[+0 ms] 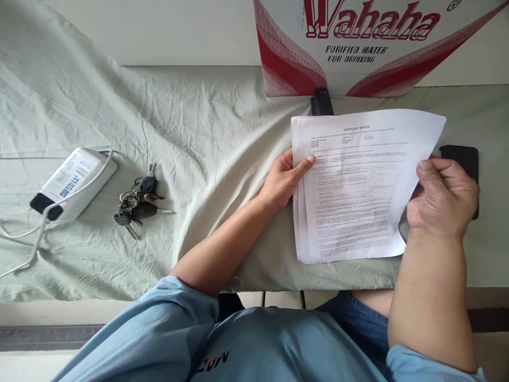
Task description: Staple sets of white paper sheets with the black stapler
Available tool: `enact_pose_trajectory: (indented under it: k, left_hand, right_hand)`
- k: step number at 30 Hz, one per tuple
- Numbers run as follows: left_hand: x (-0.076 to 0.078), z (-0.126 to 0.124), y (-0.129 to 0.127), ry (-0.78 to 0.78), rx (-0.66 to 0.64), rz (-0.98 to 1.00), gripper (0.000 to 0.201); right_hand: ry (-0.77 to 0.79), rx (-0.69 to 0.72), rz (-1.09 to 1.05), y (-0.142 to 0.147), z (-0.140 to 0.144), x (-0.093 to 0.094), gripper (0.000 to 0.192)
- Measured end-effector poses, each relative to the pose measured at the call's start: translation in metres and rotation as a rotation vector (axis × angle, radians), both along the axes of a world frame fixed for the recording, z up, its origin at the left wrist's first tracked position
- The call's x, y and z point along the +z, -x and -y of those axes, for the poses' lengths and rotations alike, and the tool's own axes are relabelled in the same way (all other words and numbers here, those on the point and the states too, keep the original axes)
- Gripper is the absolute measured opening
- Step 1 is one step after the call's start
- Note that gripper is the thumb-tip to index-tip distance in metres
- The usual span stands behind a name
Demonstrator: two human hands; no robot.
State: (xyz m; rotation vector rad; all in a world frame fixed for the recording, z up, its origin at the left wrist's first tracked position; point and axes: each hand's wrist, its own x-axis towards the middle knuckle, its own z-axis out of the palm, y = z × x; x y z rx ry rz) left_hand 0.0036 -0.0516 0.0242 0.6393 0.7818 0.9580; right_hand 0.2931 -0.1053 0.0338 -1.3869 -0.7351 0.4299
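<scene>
A stack of printed paper sheets, headed "OVERLEAF NOTES", is held up over the cloth-covered table. My left hand grips its left edge, thumb on top and fingers behind. On the other side my right hand pinches the right edge between thumb and curled fingers, and the sheet bends there. Several sheet edges show along the left side. Partly behind my right hand lies a black phone-like object. Just past the top edge of the papers is a small black object, partly covered, whose kind I cannot make out.
A large Wahaha water carton stands at the back against the wall. On the left lie a bunch of keys and a white box-shaped device with a white cable. A wrinkled pale green cloth covers the table.
</scene>
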Motion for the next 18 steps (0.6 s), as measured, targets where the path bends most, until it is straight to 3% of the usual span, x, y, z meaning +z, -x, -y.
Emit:
enact_pose_trajectory:
  k: [3, 6, 10, 13, 15, 18]
  left_hand:
    - [-0.005, -0.005, 0.001, 0.04, 0.049, 0.004, 0.049]
    - [-0.01, -0.015, 0.006, 0.091, 0.176, 0.037, 0.046]
    - [-0.017, -0.032, 0.017, 0.09, 0.306, 0.117, 0.042]
    - [-0.016, -0.037, 0.022, 0.064, 0.325, 0.141, 0.04]
    - [-0.011, -0.036, 0.02, 0.066, 0.328, 0.144, 0.036]
    - [0.0, -0.033, 0.018, 0.053, 0.317, 0.146, 0.037]
  right_hand:
    - [0.06, 0.075, -0.006, -0.006, 0.004, 0.0, 0.057]
    - [0.213, 0.159, 0.004, -0.02, 0.011, 0.005, 0.08]
    - [0.332, 0.361, -0.129, -0.027, 0.019, 0.02, 0.082]
    - [0.385, 0.548, -0.22, -0.01, 0.018, 0.029, 0.084]
    - [0.388, 0.569, -0.197, 0.009, 0.015, 0.03, 0.081]
    - [0.282, 0.463, -0.071, 0.029, 0.008, 0.027, 0.091]
